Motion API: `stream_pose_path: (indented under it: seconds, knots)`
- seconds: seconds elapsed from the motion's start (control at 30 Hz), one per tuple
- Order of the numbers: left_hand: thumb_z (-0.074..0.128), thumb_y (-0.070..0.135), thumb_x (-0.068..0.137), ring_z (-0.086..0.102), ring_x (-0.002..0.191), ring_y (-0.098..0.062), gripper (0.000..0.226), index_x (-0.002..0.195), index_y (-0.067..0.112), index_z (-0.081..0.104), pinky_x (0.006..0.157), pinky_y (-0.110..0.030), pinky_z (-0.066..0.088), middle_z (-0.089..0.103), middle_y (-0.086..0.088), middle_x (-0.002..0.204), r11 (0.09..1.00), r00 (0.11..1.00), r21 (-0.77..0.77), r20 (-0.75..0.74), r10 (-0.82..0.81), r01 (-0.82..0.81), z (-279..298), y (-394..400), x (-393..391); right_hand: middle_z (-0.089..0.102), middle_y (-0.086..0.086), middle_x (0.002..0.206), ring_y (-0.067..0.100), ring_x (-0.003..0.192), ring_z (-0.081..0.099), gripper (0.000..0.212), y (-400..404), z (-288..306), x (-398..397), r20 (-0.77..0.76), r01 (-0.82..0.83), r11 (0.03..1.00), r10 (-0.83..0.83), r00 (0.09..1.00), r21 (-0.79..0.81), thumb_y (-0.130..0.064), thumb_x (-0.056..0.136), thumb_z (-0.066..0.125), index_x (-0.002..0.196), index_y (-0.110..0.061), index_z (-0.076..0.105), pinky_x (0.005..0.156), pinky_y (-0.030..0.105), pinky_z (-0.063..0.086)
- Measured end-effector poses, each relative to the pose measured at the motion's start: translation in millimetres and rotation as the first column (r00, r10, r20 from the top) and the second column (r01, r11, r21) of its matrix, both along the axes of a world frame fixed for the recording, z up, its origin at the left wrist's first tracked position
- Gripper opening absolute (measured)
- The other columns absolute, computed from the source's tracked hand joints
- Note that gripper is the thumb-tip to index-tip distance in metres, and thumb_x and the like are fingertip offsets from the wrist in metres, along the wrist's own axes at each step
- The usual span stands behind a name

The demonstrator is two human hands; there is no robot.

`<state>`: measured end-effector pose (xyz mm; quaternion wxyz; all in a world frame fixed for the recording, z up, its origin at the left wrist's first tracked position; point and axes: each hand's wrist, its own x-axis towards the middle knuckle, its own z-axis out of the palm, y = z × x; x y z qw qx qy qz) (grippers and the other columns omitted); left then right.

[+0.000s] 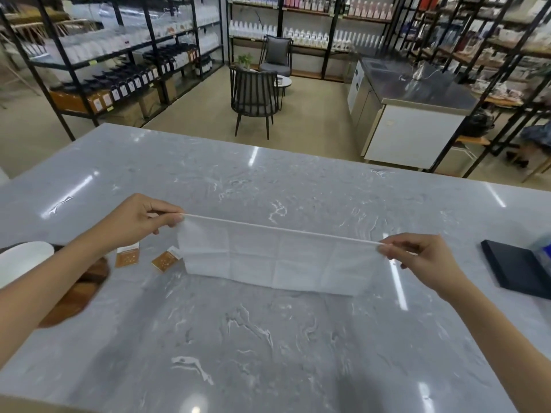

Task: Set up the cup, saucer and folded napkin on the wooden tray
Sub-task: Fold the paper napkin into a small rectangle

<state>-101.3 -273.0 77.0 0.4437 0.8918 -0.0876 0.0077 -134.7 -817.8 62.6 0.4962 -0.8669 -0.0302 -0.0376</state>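
A white napkin [277,260] hangs stretched above the grey marble counter [268,338], its lower edge resting on the surface. My left hand [140,222] pinches its upper left corner. My right hand [417,257] pinches the upper right corner. At the far left lies the wooden tray [80,290], partly hidden by my left forearm. A white saucer [21,260] sits on it, cut off by the frame edge. No cup is in view.
Two small orange packets [127,256] [165,259] lie on the counter between the tray and the napkin. A dark flat box [518,271] sits at the right edge. Beyond the counter are chairs, a steel cabinet and shelving with bottles.
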Motion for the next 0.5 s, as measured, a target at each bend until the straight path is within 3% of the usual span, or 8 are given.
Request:
stream_pose_path:
  seconds: [0.07, 0.13, 0.3, 0.4, 0.5]
  knots:
    - [0.076, 0.04, 0.077, 0.071, 0.088, 0.005, 0.012, 0.086, 0.046, 0.082, 0.064, -0.016, 0.058, 0.077, 0.026, 0.098, 1.0, 1.0, -0.002, -0.01, -0.013, 0.013, -5, 3, -13, 0.079, -0.002, 0.076, 0.004, 0.066, 0.068, 0.006, -2, 1, -10, -0.008, -0.023, 1.0, 0.023, 1.0, -0.008, -0.036, 0.076, 0.082, 0.082, -0.034, 0.083, 0.054, 0.017, 0.053]
    - [0.076, 0.04, 0.077, 0.071, 0.089, -0.001, 0.016, 0.091, 0.035, 0.084, 0.065, -0.021, 0.059, 0.077, 0.017, 0.1, 1.0, 1.0, 0.001, 0.008, -0.026, 0.026, -11, 4, -20, 0.079, 0.0, 0.076, 0.006, 0.067, 0.07, 0.011, -7, 2, -16, -0.021, -0.023, 1.0, 0.023, 1.0, -0.006, -0.038, 0.074, 0.081, 0.083, -0.033, 0.083, 0.052, 0.018, 0.053]
    - [0.075, 0.02, 0.087, 0.071, 0.076, -0.012, 0.016, 0.101, 0.026, 0.082, 0.071, -0.022, 0.061, 0.075, 0.011, 0.09, 1.0, 0.999, 0.016, 0.023, -0.027, 0.027, -18, 0, 0, 0.08, 0.007, 0.079, 0.019, 0.076, 0.08, 0.005, -5, -8, 1, -0.074, -0.008, 1.0, 0.008, 0.997, -0.004, -0.014, 0.088, 0.079, 0.089, -0.018, 0.082, 0.059, 0.019, 0.06]
    - [0.075, 0.017, 0.089, 0.073, 0.068, -0.014, 0.014, 0.101, 0.021, 0.081, 0.07, -0.025, 0.063, 0.076, 0.007, 0.082, 0.996, 0.998, 0.089, 0.065, -0.007, 0.001, -18, -9, 25, 0.08, 0.012, 0.079, 0.026, 0.082, 0.079, 0.007, -3, -11, 20, -0.101, -0.001, 1.0, -0.001, 0.995, -0.015, -0.012, 0.091, 0.077, 0.096, -0.008, 0.079, 0.066, 0.018, 0.061]
    - [0.077, 0.018, 0.088, 0.072, 0.063, -0.01, 0.011, 0.096, 0.026, 0.078, 0.062, -0.015, 0.059, 0.078, 0.002, 0.086, 0.991, 0.992, 0.134, 0.125, -0.015, -0.002, -11, -18, 47, 0.081, 0.013, 0.082, 0.028, 0.084, 0.08, 0.012, -4, -7, 38, -0.056, 0.013, 0.996, -0.018, 0.998, -0.086, -0.013, 0.092, 0.076, 0.102, -0.007, 0.078, 0.075, 0.021, 0.064]
